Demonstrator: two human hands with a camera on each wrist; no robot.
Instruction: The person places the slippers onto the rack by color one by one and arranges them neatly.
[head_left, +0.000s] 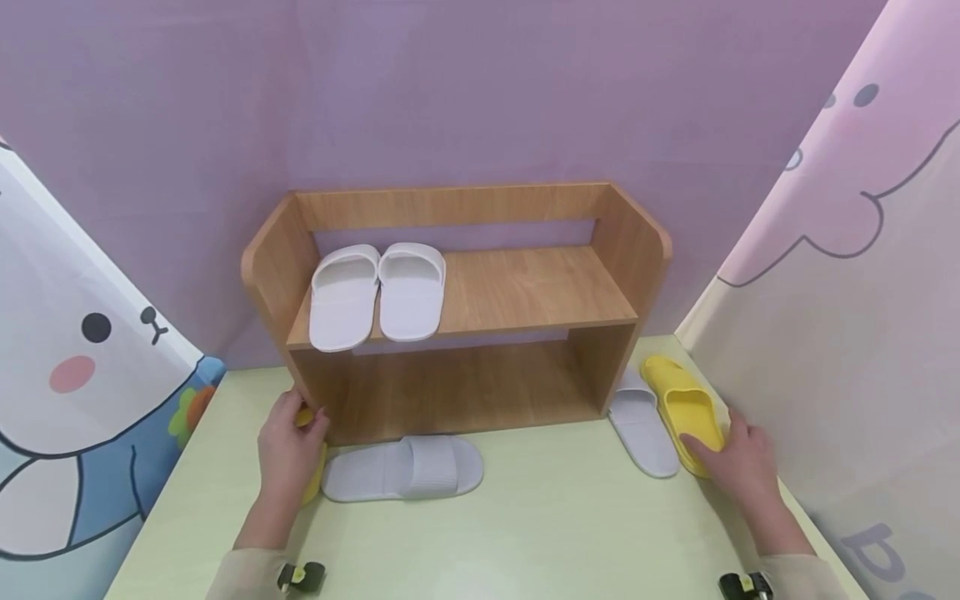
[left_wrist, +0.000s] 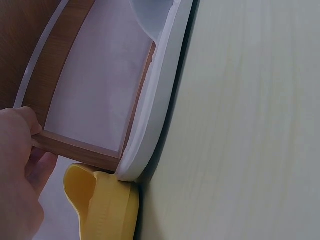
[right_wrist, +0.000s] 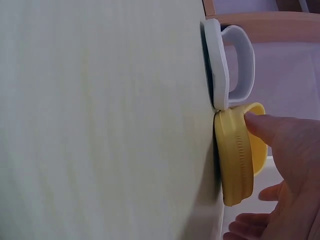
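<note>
My left hand hovers with bent fingers above a yellow slipper, by the rack's front left corner; it mostly hides that slipper from the head view. In the left wrist view its fingertips overlap the wooden edge, and contact is unclear. Beside it, a grey slipper lies sideways in front of the wooden rack. Over at the right, my right hand is at another yellow slipper, thumb at its opening and the other fingers spread outside. A second grey slipper lies against that yellow one.
Two white slippers stand side by side on the left of the rack's upper shelf. The pale green table extends in front. A purple backdrop is behind, and printed cloth panels flank both sides.
</note>
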